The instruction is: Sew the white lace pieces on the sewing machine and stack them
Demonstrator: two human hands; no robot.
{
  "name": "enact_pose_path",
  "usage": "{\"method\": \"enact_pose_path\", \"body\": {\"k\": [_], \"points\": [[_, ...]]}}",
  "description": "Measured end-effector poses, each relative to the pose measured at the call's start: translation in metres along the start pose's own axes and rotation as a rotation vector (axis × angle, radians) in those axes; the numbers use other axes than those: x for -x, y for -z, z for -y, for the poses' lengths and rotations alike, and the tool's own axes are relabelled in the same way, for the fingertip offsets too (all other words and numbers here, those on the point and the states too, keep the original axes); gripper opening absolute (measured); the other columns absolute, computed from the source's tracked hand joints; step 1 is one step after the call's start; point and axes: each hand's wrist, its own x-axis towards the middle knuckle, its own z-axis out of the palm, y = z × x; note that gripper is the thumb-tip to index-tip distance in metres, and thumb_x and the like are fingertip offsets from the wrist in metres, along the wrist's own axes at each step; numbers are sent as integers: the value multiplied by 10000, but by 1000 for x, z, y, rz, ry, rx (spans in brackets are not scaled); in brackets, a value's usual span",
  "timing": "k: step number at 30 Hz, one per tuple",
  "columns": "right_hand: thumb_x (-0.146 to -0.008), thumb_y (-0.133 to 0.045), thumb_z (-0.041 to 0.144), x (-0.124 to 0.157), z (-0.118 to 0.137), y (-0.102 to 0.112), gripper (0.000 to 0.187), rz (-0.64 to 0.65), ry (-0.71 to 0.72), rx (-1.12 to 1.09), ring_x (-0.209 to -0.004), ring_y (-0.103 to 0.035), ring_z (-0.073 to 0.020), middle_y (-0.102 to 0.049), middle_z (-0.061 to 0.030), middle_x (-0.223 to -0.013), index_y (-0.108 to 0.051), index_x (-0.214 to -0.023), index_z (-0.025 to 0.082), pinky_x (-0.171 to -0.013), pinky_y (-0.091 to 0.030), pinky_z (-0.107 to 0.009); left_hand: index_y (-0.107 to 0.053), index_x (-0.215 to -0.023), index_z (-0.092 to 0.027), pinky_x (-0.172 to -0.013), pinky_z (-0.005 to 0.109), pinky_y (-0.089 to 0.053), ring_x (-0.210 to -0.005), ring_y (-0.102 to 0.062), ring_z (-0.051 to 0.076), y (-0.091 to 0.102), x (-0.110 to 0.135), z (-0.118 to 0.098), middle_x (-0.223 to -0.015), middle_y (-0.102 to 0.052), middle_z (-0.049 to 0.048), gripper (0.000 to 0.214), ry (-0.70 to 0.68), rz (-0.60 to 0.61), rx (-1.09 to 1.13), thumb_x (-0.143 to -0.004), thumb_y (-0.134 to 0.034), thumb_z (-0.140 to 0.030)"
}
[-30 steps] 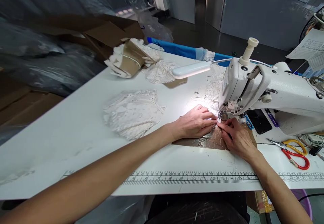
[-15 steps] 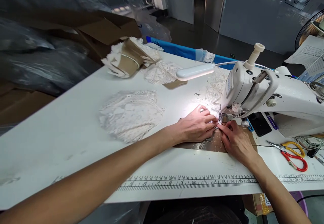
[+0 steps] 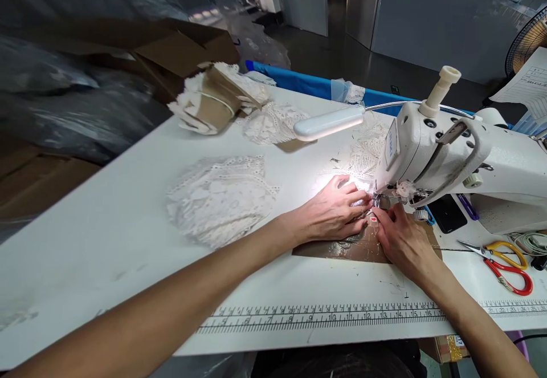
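Observation:
At the needle of a white sewing machine point(image 3: 444, 144), both hands work close together under a bright lamp. My left hand point(image 3: 339, 211) lies on the bed with its fingers bent and pressed together, on white lace fabric mostly hidden beneath them. Just right of the presser foot point(image 3: 378, 200), my right hand point(image 3: 404, 234) pinches the near edge of the fabric between thumb and fingers. A small white tag with a red mark point(image 3: 374, 219) shows between the hands. Brown board point(image 3: 363, 251) covers the bed under them.
White lace pieces point(image 3: 224, 198) lie at left. Behind them sits a banded lace bundle point(image 3: 213, 104). A lamp point(image 3: 329, 123) reaches over the table. Scissors point(image 3: 504, 261) and a phone point(image 3: 447, 214) lie at right. A printed ruler point(image 3: 333, 317) runs along the front edge.
The view has shifted slightly, so the machine and scissors sit farther right. The small red-marked tag now shows between my hands, which stay at the needle.

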Motion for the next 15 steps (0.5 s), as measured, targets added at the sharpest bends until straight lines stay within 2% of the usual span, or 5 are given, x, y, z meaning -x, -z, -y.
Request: {"method": "enact_pose_path", "body": {"k": [6,9,11,13,15], "points": [[-994,-431,305,4,-32,0,305,-75,96,-383,-745,-648,-192,-663,-111,-1034,-628,-1203,204,-638,-501,-282,-638,-1090,-162,-824,422,-391,-784,-564,201,3,-1,2,-937,-671,76,305,19,18,-35,-998,-407,-339],[-1002,-358,392,-3,-47,-3,376,-115,54,-597,-669,-607,-182,-657,-62,-786,-660,-939,176,-598,-484,-273,-637,-1079,-164,-846,427,-390,-800,-564,206,4,-1,3,-928,-667,76,308,23,29,-28,-993,-406,-349],[-992,-336,427,-8,-52,-7,420,-142,-10,-668,-627,-579,-185,-628,-55,-699,-630,-821,181,-563,-468,-279,-639,-1045,-171,-849,422,-386,-806,-561,204,5,-1,3,-921,-663,71,300,24,46,-24,-993,-403,-351],[-976,-357,457,-11,-54,-10,406,-159,-58,-724,-608,-567,-188,-632,-62,-708,-609,-809,187,-541,-462,-287,-638,-1014,-173,-852,418,-381,-800,-557,200,5,-1,3,-909,-657,65,299,25,62,-23,-995,-397,-349],[-953,-410,471,-11,-54,-11,351,-165,-43,-782,-656,-593,-201,-653,-66,-771,-603,-847,197,-577,-486,-302,-639,-1014,-172,-854,415,-378,-795,-556,199,4,-1,3,-889,-650,62,304,28,67,-16,-994,-395,-351]]}}
